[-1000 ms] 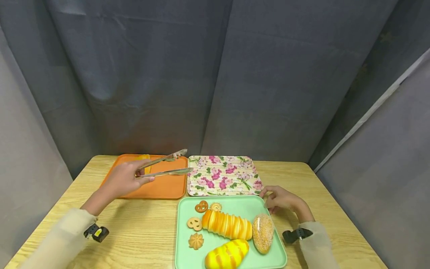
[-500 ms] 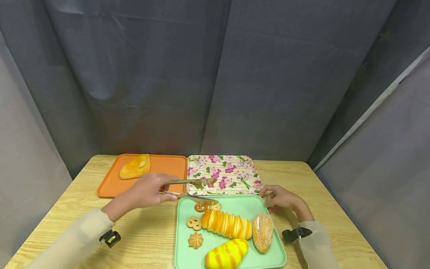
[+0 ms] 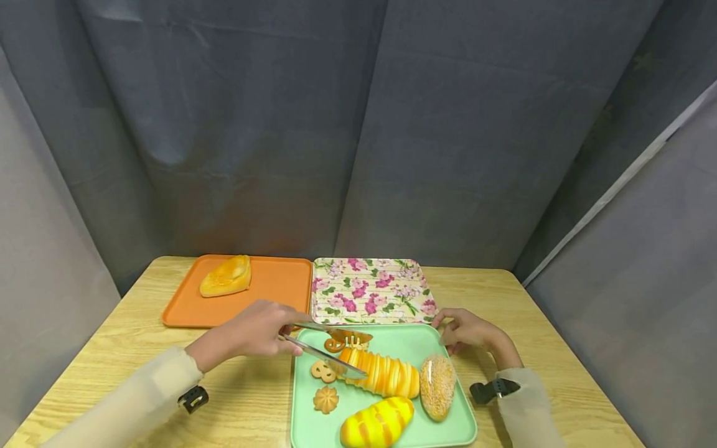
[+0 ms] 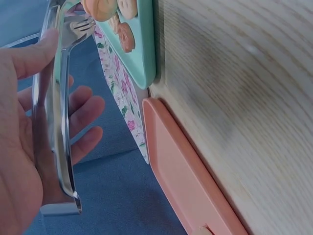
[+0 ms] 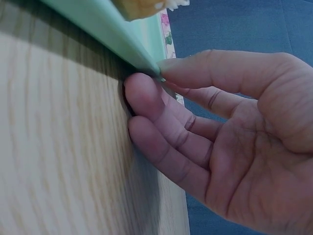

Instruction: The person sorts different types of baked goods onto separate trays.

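My left hand (image 3: 259,328) grips metal tongs (image 4: 51,122), their arms spread apart with the tips over the near end of a ridged, orange-striped bread roll (image 3: 389,374). That roll lies on the mint-green tray (image 3: 394,336). Also on it are a yellow loaf (image 3: 378,423), a sesame-coated bread (image 3: 439,387), a pretzel cookie (image 3: 333,345), a paler pretzel-shaped cookie (image 3: 323,371) and a flower-shaped cookie (image 3: 325,399). Another cookie is partly hidden behind the tongs. With thumb and fingers, my right hand (image 5: 215,122) pinches the tray's far right corner.
An orange tray (image 3: 274,292) at the back left bears a golden piece of bread (image 3: 226,277). Beside it lies a floral tray (image 3: 370,289), against the green one. Grey curtains (image 3: 358,124) stand behind and beside the wooden table (image 3: 246,398).
The left hand has carried the tongs from above the orange tray rightward and toward me, over the green tray. The bread on the orange tray has come into full view. The right hand stays put.
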Available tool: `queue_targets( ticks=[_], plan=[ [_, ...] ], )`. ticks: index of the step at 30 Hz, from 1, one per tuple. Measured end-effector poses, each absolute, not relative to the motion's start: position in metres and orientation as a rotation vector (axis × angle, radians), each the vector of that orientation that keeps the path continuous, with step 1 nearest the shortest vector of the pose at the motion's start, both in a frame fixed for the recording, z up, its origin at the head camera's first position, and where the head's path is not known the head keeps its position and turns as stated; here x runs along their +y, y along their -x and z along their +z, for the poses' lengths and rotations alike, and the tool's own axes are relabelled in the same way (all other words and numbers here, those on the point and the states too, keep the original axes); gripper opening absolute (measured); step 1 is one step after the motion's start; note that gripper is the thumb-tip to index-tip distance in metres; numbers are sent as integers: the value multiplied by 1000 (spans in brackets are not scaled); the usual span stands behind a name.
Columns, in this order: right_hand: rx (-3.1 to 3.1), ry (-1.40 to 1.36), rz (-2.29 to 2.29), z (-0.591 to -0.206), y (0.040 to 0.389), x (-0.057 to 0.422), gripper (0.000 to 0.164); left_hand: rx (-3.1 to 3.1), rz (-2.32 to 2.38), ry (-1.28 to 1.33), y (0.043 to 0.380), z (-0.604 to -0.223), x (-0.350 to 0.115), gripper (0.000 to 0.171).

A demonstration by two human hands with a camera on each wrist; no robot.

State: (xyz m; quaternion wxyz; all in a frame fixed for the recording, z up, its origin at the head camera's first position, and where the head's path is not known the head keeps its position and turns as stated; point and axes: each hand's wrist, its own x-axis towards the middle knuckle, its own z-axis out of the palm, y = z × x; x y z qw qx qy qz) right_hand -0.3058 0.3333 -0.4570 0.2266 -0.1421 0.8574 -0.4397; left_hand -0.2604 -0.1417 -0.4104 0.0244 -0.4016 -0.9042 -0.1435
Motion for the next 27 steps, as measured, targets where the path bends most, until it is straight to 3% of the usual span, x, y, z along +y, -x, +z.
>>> queue_targets(
  ticks=[27],
  plan=[
    [2369,405,-1207,-458,307,334,34,-2820,-331,1316,259,-415,-134,53]
  ],
)
